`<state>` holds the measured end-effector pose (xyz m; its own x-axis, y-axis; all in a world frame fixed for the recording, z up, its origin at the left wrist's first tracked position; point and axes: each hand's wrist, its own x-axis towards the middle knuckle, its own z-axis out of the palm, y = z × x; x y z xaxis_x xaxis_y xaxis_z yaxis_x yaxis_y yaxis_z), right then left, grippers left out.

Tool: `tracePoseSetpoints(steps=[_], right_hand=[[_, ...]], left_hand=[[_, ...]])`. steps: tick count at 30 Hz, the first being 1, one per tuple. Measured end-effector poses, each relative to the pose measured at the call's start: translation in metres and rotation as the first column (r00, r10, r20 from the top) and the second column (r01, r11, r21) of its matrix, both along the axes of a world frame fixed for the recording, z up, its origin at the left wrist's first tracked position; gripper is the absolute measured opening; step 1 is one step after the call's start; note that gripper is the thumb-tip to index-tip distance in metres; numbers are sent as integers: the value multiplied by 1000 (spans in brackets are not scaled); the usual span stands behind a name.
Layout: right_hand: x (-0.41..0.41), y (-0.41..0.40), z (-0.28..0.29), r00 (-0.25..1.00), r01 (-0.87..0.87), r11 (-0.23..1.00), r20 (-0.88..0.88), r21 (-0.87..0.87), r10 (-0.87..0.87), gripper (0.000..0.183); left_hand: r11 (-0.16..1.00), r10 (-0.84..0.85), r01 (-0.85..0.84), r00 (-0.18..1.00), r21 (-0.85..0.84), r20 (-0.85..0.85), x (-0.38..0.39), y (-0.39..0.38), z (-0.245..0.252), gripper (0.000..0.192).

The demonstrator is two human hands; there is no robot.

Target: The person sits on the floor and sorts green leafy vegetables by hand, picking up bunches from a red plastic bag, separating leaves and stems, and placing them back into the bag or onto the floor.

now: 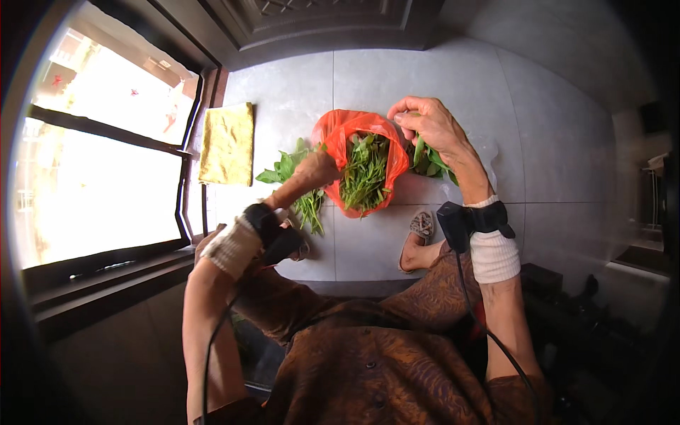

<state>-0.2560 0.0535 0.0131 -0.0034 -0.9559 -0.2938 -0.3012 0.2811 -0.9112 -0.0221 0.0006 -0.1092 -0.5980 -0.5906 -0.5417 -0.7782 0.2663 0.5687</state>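
A thin red plastic bag (pixel 397 183) sits on the floor before me, its mouth spread open. Inside it lies a heap of cut leafy greens (pixel 366 172) with stems. My left hand (pixel 317 169) is curled at the bag's left rim; its fingertips are hidden and blurred, so what they hold does not show. To the upper right of the bag, my right hand (pixel 431 125) has thumb and fingers bent together around a leafy green stem (pixel 419 150), mostly hidden by the hand. More greens (pixel 287 166) lie on the floor left of the bag, partly behind my left hand.
Another pile of greens (pixel 433 164) lies under my right wrist, by a clear plastic sheet (pixel 486 159). A folded yellow cloth (pixel 227 143) rests near the glass door (pixel 106 180) at left. A dark panelled door (pixel 324 32) stands beyond. My slippered foot (pixel 422 226) is close to the bag.
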Motion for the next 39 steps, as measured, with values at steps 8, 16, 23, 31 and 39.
tracePoseSetpoints(steps=[8, 16, 23, 31, 39], right_hand=[[2, -5, -31, 990, -63, 998, -126, 9, 64, 26], [30, -8, -12, 965, 50, 997, 255, 67, -65, 21], [49, 0, -1, 928, -88, 994, 368, 59, 60, 18], [63, 2, -10, 918, -196, 980, 357, 31, 172, 12], [50, -1, -6, 983, 31, 999, 182, 18, -34, 20]], left_hand=[[946, 286, -323, 874, -27, -393, 6, 12, 102, 25], [959, 173, -267, 815, -92, -553, -3, 33, 91, 18], [892, 451, -262, 554, 367, -700, -5, 17, 104, 48], [894, 448, -233, 434, 383, -782, -5, 20, 92, 29], [860, 155, -436, 720, -267, -677, -1, 14, 86, 26]])
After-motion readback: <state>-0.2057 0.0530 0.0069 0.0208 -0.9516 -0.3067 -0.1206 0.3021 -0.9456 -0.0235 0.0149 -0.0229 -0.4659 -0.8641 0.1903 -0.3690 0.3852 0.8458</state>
